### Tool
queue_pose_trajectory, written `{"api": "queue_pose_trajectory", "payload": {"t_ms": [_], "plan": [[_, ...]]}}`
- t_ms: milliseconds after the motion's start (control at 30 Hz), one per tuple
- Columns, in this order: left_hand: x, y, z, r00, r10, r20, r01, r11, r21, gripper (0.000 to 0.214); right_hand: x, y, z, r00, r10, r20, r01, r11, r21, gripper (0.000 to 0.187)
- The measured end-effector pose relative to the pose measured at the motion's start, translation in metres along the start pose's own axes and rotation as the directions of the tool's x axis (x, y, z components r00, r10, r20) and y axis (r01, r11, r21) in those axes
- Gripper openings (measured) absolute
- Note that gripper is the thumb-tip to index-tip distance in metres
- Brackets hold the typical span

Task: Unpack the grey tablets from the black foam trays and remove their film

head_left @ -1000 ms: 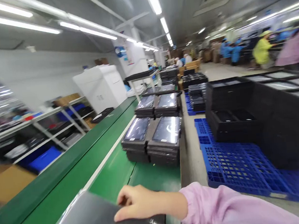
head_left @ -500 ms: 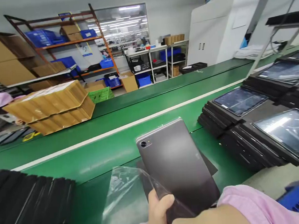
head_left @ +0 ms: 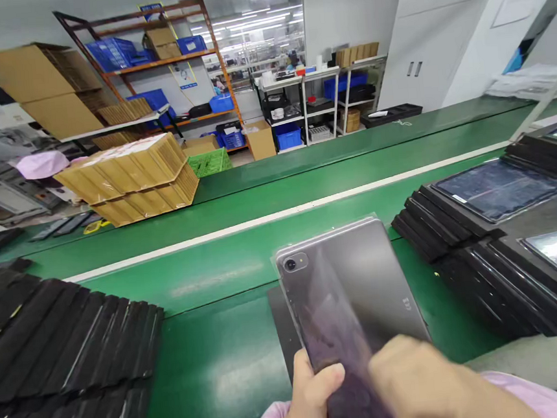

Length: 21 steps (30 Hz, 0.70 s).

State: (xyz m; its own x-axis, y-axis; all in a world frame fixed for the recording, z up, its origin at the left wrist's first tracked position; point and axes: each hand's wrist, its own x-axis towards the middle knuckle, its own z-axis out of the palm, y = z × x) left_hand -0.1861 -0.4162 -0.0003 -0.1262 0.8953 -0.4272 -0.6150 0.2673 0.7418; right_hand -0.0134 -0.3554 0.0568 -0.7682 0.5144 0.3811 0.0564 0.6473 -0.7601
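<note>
Small pale mark on the back of the grey tablet, illegible. Left hand clamped on its lower left edge, thumb across the back; tablet extends ahead of that grip, above the green bench. Right hand blurred over its lower right; finger closure cannot be told.

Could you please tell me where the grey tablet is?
In the head view, the grey tablet is low and right of centre, held by the left hand, between the black stacks.
</note>
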Motion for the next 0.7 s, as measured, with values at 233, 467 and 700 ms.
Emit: {"api": "queue_pose_trajectory", "payload": {"t_ms": [233, 467, 700], "plan": [[0.007, 0.004, -0.003, 0.980, -0.003, -0.197, 0.007, 1.000, 0.020, 0.052, -0.015, 0.052, -0.020, 0.668, 0.681, -0.299, -0.623, 0.732, 0.275, 0.034], [0.002, 0.029, -0.028, 0.916, -0.043, -0.399, 0.101, 0.987, 0.126, 0.054, -0.019, 0.075, -0.015, 0.681, 0.731, -0.046, -0.572, 0.571, 0.588, 0.050], [-0.009, 0.055, -0.062, 0.781, 0.126, -0.611, -0.047, 0.988, 0.145, 0.053, -0.003, 0.096, -0.041, 0.571, 0.741, -0.354, -0.821, 0.517, -0.242, 0.057]]}}
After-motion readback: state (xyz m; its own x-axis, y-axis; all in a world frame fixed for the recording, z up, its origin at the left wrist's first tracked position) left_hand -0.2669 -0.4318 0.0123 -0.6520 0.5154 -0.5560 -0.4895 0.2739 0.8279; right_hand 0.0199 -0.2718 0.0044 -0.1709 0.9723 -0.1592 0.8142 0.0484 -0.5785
